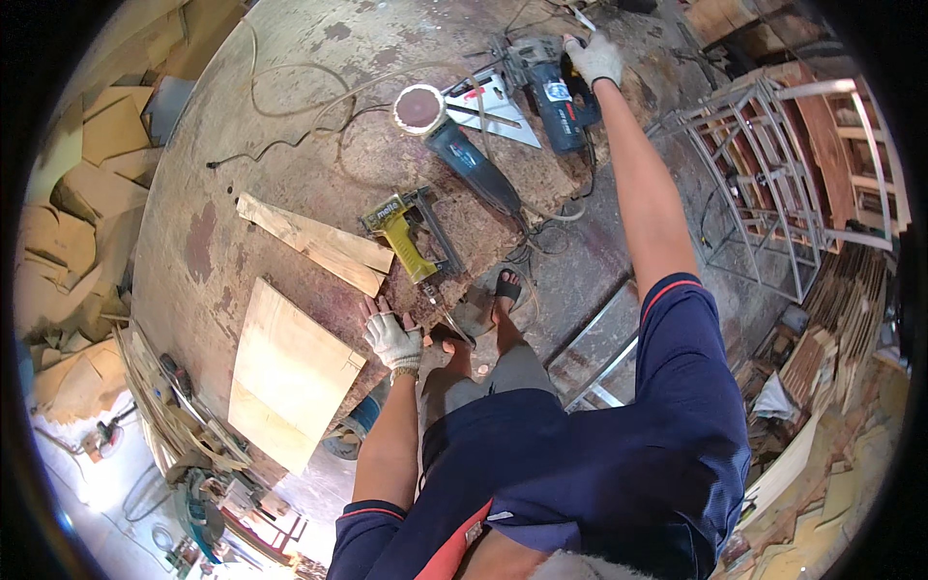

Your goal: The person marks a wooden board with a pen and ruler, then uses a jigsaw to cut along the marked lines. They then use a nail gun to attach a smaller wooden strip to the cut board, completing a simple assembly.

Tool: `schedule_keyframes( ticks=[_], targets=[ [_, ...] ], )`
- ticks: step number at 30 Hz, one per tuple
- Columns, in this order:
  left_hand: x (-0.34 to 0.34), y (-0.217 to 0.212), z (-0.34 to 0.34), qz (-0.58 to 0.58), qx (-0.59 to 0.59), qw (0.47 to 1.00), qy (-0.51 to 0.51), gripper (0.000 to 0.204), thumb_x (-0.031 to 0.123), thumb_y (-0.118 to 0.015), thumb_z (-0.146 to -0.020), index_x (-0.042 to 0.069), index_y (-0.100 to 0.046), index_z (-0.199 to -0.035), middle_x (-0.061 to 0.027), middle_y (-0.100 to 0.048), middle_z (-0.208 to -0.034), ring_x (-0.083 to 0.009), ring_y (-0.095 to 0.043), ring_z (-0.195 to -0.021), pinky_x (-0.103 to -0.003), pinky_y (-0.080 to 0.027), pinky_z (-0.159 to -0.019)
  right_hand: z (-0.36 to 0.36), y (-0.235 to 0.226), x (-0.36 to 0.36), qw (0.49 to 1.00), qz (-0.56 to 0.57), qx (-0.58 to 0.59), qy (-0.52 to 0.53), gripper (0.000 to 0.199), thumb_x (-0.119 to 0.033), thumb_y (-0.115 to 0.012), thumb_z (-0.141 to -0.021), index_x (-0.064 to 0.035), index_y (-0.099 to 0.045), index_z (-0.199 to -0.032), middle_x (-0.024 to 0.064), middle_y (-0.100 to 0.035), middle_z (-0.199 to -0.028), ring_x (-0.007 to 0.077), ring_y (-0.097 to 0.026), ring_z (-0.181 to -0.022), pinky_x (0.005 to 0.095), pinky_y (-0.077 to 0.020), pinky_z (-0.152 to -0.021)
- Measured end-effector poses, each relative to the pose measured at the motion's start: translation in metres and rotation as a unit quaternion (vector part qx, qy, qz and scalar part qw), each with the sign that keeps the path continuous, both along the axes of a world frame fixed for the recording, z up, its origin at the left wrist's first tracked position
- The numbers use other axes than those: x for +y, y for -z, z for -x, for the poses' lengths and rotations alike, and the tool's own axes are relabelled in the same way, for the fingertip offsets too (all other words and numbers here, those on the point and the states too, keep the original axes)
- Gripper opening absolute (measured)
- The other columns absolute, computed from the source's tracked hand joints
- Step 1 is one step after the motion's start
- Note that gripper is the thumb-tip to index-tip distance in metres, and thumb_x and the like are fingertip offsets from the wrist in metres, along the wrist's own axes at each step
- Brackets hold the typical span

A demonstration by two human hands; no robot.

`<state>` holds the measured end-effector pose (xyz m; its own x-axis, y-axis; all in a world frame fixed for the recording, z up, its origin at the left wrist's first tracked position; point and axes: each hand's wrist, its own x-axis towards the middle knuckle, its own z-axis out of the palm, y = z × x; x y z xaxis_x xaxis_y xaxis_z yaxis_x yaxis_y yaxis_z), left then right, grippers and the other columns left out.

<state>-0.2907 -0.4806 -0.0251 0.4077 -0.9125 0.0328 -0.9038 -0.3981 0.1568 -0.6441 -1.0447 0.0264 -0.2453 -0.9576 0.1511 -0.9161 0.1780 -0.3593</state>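
My left hand (391,338), in a pale knit glove with bare fingertips, lies open with spread fingers at the near edge of the worktable (208,174). Around it are a light plywood panel (290,372), a narrow tapered board (314,242) and a yellow-green staple gun (406,246). My right arm stretches far forward. The gloved right hand (596,58) is closed beside a blue-and-grey power tool (556,101); a thin whitish stick (583,17) pokes out by its fingers. Exactly what it grips is hard to see.
A sander with a round pad (459,155) lies mid-table, next to a white triangular square (503,111). Hoses and cords (338,87) loop over the top. Metal frames (764,184) stand at right; wood offcuts (106,155) pile up at left.
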Motion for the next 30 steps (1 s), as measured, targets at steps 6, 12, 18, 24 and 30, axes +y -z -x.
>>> schedule_keyframes(
  ticks=[6,12,18,24,30],
  targets=[
    [0.002,0.000,0.002,0.003,0.016,1.000,-0.018,0.071,0.033,-0.065,-0.091,0.005,-0.045,-0.154,-0.0188,-0.032,-0.168,-0.0388,-0.025,-0.157,-0.057,-0.019,-0.126,-0.087,-0.049,0.041,0.941,0.010,0.034,-0.336,0.039,-0.037,-0.068,-0.086,-0.0185,-0.073,-0.120,0.0201,-0.071,-0.117,0.0358,-0.068,-0.113,0.0476,-0.0534,-0.100],
    [0.001,-0.005,0.002,0.005,0.032,0.999,-0.022,0.070,0.033,-0.065,-0.091,0.005,-0.046,-0.153,-0.0178,-0.032,-0.168,-0.0380,-0.026,-0.156,-0.056,-0.019,-0.126,-0.110,-0.080,0.032,0.967,-0.004,0.062,-0.247,0.032,-0.034,-0.059,-0.091,-0.0153,-0.074,-0.112,0.0245,-0.071,-0.115,0.0378,-0.069,-0.110,0.0507,-0.0562,-0.092],
    [0.001,-0.008,0.002,0.031,0.039,0.999,-0.019,0.069,0.033,-0.065,-0.090,0.004,-0.049,-0.150,-0.0187,-0.036,-0.166,-0.0374,-0.029,-0.155,-0.054,-0.018,-0.127,-0.148,-0.111,-0.022,0.891,0.061,-0.021,-0.450,0.033,-0.025,-0.055,-0.091,-0.0062,-0.058,-0.117,0.0267,-0.070,-0.104,0.0466,-0.067,-0.100,0.0519,-0.0527,-0.088],
    [0.002,-0.011,0.003,0.035,0.058,0.997,-0.032,0.069,0.035,-0.066,-0.089,0.006,-0.050,-0.150,-0.0165,-0.038,-0.165,-0.0360,-0.030,-0.155,-0.054,-0.021,-0.126,-0.119,-0.103,-0.019,0.946,0.124,-0.016,-0.299,0.045,-0.040,-0.060,-0.088,-0.0122,-0.069,-0.123,0.0233,-0.072,-0.112,0.0446,-0.068,-0.106,0.0513,-0.0533,-0.091],
    [0.005,-0.010,0.001,0.030,0.081,0.995,-0.041,0.070,0.035,-0.067,-0.088,0.006,-0.051,-0.150,-0.0167,-0.038,-0.164,-0.0342,-0.030,-0.155,-0.055,-0.022,-0.126,0.001,-0.022,-0.001,0.992,-0.090,0.089,0.012,0.078,-0.065,-0.044,-0.097,0.0028,-0.070,-0.125,0.0317,-0.067,-0.125,0.0470,-0.064,-0.119,0.0521,-0.0496,-0.102]
  ],
)
